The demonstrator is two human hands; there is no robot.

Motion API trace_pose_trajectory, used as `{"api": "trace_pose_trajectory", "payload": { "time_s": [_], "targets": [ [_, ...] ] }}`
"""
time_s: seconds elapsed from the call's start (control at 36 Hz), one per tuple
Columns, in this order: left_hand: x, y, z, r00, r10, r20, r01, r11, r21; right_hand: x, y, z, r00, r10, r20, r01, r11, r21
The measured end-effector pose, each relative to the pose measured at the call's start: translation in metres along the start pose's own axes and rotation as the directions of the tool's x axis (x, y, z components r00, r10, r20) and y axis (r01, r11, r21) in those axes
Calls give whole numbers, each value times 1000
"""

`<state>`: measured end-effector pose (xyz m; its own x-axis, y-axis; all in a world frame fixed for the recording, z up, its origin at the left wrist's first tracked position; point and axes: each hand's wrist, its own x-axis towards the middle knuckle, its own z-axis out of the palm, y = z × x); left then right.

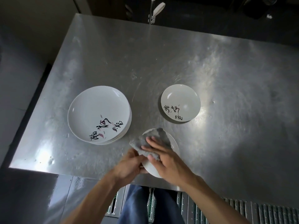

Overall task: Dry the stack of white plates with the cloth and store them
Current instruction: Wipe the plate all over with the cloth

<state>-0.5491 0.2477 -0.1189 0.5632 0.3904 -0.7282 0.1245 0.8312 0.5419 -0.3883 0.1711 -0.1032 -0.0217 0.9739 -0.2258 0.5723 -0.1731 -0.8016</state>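
At the near edge of the table (226,78), the left grip (129,165) curls round the near-left rim of the held plate (174,143). The plate seems raised a little off the steel. The right grip (168,160) lies on top with fingers spread and fairly straight, pressing a crumpled grey cloth (155,139) flat against the plate's face. Its thumb rests by the cloth's near edge, and I cannot tell whether it pinches the fabric. Just to the far left stands the stack (98,113), and to the far right, well apart from it, a single plate (180,102) sits alone. From this layout the work looks early: the single plate is probably dried, one is being wiped, the stack waits, and storing is not yet begun, with no storage place visible. The plates are white, shallow and glossy, with black brush script and pink petals. The stack's layered rims show several plates, though the count is unclear.
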Motion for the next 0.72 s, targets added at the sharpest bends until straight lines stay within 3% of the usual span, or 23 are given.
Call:
{"api": "trace_pose_trajectory", "payload": {
  "time_s": [0.08,0.19,0.31,0.33,0.44,0.47,0.53,0.58,0.72],
  "targets": [
    [-2,2,1,999,-14,45,15,1000,-5,10,14,-13,988,132,-79,-139,987,-77],
    [-5,3,6,997,-31,64,29,999,33,10,14,-8,997,-48,59,57,984,-169],
    [-9,3,11,994,-64,93,61,997,36,10,22,-22,983,160,-89,-175,967,-188],
    [-9,3,12,993,-66,97,62,997,39,9,21,-23,985,150,-80,-163,969,-186],
    [-10,-3,14,994,-78,77,73,995,68,-4,12,-7,987,-109,117,126,981,-147],
    [-10,-5,15,993,-87,80,82,995,61,-3,16,-7,992,-85,92,98,983,-155],
    [-10,-7,16,993,-81,88,79,997,20,4,22,-14,991,117,-66,-126,982,-144],
    [-9,-12,17,998,-34,44,36,998,-44,8,28,-22,931,321,-173,-334,941,-55],
    [-11,-24,18,999,19,40,-11,980,-198,0,30,-15,891,420,-171,-415,908,65]
  ]
}}
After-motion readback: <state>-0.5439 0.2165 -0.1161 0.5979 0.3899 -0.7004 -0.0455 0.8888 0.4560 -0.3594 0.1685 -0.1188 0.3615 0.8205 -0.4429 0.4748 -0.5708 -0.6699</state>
